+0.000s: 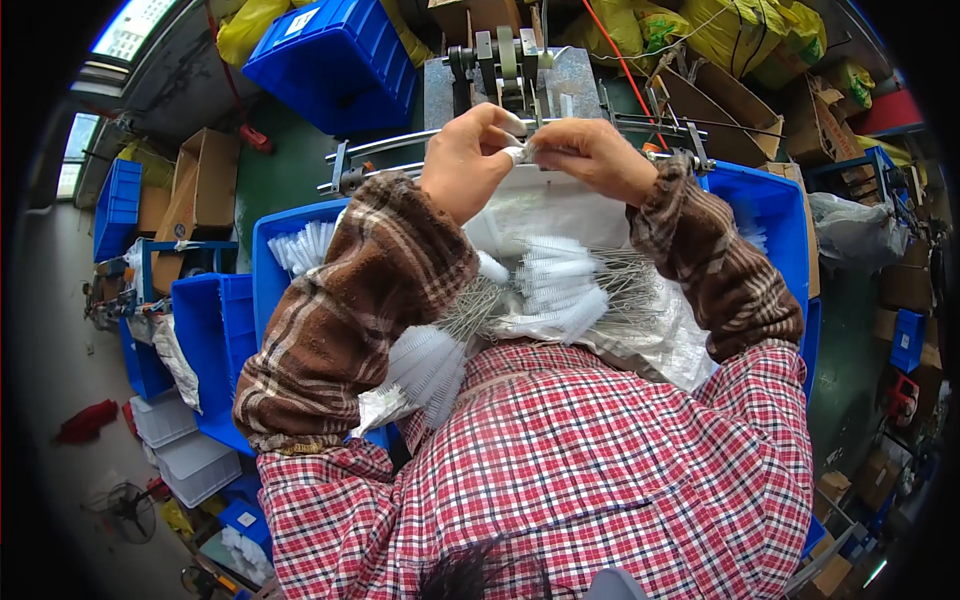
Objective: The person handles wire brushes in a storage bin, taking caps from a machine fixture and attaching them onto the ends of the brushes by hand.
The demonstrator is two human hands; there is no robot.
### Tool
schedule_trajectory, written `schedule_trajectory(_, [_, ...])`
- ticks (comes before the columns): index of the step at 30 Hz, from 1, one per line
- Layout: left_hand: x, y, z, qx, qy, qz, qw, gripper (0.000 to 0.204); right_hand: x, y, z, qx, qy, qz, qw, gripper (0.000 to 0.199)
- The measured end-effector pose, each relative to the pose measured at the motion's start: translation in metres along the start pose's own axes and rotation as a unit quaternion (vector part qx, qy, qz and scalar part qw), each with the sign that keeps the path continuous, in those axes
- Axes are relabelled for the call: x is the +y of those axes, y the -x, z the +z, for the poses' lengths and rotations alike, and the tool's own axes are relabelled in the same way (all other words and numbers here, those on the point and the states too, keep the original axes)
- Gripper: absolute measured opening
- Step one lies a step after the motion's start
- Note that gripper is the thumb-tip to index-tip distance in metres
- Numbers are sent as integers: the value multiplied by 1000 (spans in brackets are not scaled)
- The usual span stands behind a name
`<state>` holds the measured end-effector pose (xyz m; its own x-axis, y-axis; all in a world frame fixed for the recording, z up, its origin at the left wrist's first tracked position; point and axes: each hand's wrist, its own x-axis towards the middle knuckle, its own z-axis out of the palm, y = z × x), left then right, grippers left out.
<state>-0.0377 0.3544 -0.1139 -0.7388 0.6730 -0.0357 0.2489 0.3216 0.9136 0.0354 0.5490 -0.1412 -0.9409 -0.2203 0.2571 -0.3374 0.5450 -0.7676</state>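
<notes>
Both hands meet at the front of a small metal machine. My left hand is closed in a pinch, with white coverings on the tips of its thumb and a finger. Touching or almost touching it, my right hand pinches too, its fingers pressed together. Whatever lies between the fingertips is too small to make out. Below the hands, white-bristled wire brushes lie in a bundle on a pale plastic sheet. More white brushes rest by my left forearm, their thin wire stems pointing up and right.
Metal rails run across in front of the machine. A blue bin holding white brushes is at the left, and another blue bin stands at the right. Beyond are a large blue crate, cardboard boxes and yellow sacks.
</notes>
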Motion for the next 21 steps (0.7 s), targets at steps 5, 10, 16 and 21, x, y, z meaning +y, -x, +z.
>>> schedule_trajectory(5, [0, 32, -23, -107, -255, 17, 961, 30, 78, -32, -4, 110, 389, 18, 914, 12])
schedule_trajectory(10, [-20, 61, -18, -178, -369, 54, 911, 27, 107, -54, -3, 111, 491, 10, 864, 16])
schedule_trajectory(16, [-15, 64, -11, -231, -424, -10, 875, 28, 108, -60, 1, 118, 460, -7, 880, 16])
schedule_trajectory(21, [-21, 65, -5, -243, -451, -14, 859, 28, 117, -60, 1, 123, 424, -34, 896, 13])
